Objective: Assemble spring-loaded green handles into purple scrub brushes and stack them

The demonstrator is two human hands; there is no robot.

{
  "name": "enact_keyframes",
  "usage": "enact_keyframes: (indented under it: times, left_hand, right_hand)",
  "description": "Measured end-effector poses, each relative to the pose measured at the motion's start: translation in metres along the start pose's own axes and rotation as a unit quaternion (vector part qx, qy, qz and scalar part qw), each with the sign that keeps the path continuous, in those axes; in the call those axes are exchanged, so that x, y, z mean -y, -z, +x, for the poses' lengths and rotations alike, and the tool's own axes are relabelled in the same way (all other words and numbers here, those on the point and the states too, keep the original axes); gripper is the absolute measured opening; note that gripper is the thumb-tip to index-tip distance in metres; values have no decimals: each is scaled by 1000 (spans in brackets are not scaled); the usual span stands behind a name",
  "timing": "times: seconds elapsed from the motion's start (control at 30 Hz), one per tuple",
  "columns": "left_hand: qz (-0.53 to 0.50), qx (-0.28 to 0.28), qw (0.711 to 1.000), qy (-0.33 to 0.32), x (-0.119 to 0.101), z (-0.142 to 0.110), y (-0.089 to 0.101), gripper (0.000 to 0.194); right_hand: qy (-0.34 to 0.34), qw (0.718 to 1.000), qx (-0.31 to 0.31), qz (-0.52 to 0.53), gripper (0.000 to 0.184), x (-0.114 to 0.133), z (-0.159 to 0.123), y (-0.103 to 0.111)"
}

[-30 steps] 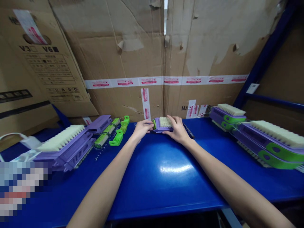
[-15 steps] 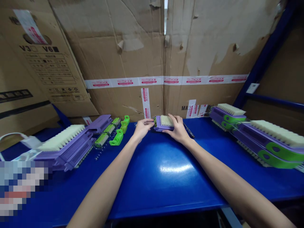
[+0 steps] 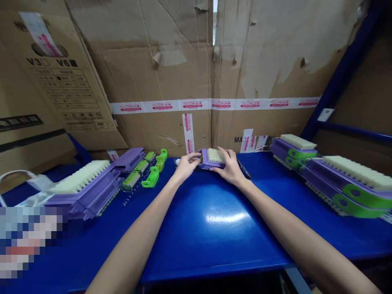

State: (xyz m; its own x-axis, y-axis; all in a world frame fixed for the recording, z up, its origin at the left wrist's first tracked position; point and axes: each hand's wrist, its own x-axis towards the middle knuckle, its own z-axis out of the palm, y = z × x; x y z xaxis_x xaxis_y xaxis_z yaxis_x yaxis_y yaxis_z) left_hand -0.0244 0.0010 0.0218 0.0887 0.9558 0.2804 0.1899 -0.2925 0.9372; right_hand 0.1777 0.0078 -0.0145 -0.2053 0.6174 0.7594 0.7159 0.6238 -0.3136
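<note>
At the back of the blue table, a purple plastic brush unit (image 3: 216, 156) with a cream bristle pad on top lies between my hands. My right hand (image 3: 230, 166) is closed round its right side, thumb low at the front and fingers over the far edge. At the left end of the unit, my left hand (image 3: 187, 166) has its thumb and fingers brought together. Those fingertips cover most of that end, so what they pinch is hidden. Just right of my right hand lies a dark pen-like tool (image 3: 245, 169).
To the left are stacked purple brush units (image 3: 88, 183), green rectangular parts (image 3: 141, 168), loose screws (image 3: 125, 201) and bright green end caps (image 3: 151, 177). Finished-looking purple brushes with green ends (image 3: 352, 179) stand at right. A cardboard wall (image 3: 153, 77) closes the back.
My left hand has shifted slightly right and its fingertips now cover more of the unit's left end, where green showed before. The right hand keeps its hold.
</note>
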Motion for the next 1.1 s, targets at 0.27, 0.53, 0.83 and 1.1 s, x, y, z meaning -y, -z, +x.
enact_keyframes:
  times: [0.27, 0.53, 0.83, 1.1]
  left_hand:
    - [-4, -12, 999, -30, -4, 0, -1, 33]
    - [102, 7, 986, -130, -7, -10, -8, 55]
    - [125, -17, 975, -182, -5, -14, -15, 83]
    - [216, -84, 937, -261, 4, -12, -13, 73]
  right_hand:
    - [-71, 994, -50, 59, 82, 4, 3, 0]
    - [-197, 942, -46, 267, 81, 16, 8, 3]
    - [-237, 853, 76, 459, 70, 21, 9, 6]
    - [-163, 908, 52, 382, 63, 25, 9, 10]
